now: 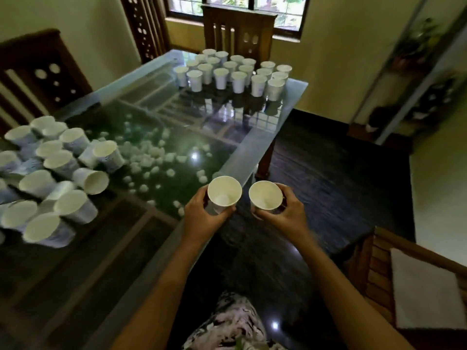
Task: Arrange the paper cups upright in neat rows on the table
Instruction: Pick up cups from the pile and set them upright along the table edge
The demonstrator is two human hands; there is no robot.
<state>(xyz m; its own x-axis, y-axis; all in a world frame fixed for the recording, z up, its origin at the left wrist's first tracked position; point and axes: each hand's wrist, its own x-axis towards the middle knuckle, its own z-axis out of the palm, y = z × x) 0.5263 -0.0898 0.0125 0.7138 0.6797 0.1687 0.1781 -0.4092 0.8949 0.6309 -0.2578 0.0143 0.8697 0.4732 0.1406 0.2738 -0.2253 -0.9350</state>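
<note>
Clearly, the left grip point(202, 214) curled round one upright paper cup point(224, 194) and the right grip point(290, 210) round a second cup point(265, 198), low centre of the frame, by the tabletop point(262, 140) edge. Light and thin-walled, they would likely crush, so a gentle mid-wall hold seemed best. Neat rows point(235, 72) stood upper centre, a jumble point(50, 173) at left.

Daylight enters through a dark-framed window point(235, 5) in a room with pale yellow walls point(336, 59) and a dark polished floor point(328, 178). Carved dark wooden chairs point(237, 29) stand around a glass-topped worktop point(252, 145).
</note>
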